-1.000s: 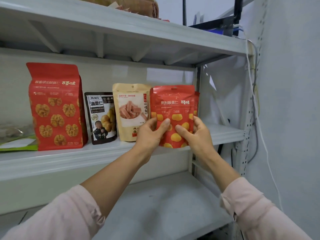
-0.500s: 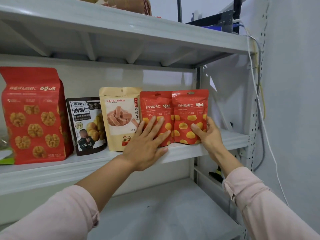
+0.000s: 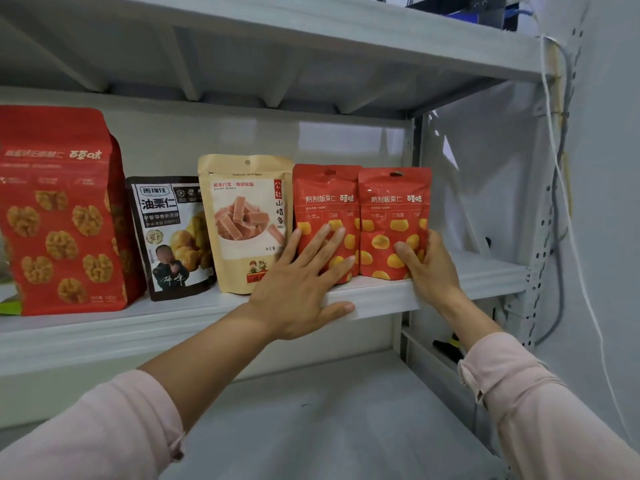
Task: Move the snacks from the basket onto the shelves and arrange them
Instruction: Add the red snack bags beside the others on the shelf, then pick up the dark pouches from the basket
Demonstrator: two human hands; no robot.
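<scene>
The left hand (image 3: pixel 298 292) presses straight fingers (image 3: pixel 332 240) on the left pouch (image 3: pixel 325 202) while the right hand (image 3: pixel 429 271), at 3 o'clock, grips the right pouch (image 3: pixel 394 209), to hold both upright.

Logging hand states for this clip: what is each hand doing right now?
Left hand: open, straight fingers pressing on the left chestnut pouch.
Right hand: closed, gripping the right chestnut pouch by its right edge.

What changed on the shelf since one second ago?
The left red pouch and right red pouch, overlapped before in both hands, now stand side by side on the shelf. The left hand let go and presses flat on the left one; the right hand still grips the right one. The walnut bag, black pouch and beige pouch stayed in place.
</scene>
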